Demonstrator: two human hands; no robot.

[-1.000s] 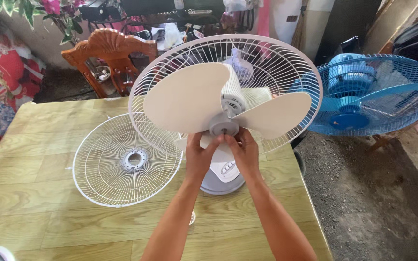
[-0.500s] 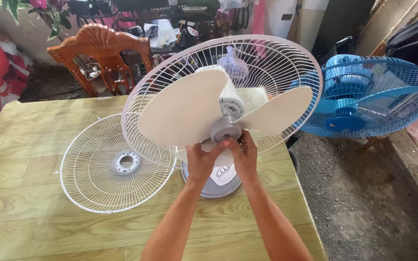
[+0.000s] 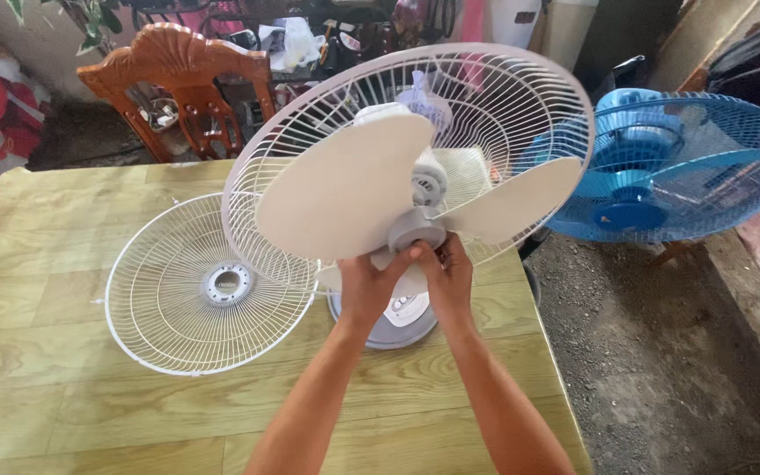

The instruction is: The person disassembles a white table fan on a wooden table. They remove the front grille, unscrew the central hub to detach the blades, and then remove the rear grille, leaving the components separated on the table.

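Observation:
A white desk fan stands on the wooden table (image 3: 63, 405) with its rear grille (image 3: 521, 97) mounted and its front open. The cream three-blade propeller (image 3: 345, 189) sits on the shaft, with a grey hub (image 3: 411, 229) at its centre. My left hand (image 3: 367, 286) and my right hand (image 3: 446, 277) meet just under the hub, fingertips pinching its lower edge. The fan's grey base (image 3: 389, 325) shows between my wrists. The detached white front grille (image 3: 208, 286) lies flat on the table to the left.
A blue fan (image 3: 670, 167) stands on the floor to the right, beyond the table's edge. A carved wooden chair back (image 3: 173, 70) rises behind the table, with clutter beyond it. Bare gritty floor (image 3: 661, 369) lies at right.
My hands stay at the hub while the view shifts. The blades have turned slightly and the fan head has tipped a little upward.

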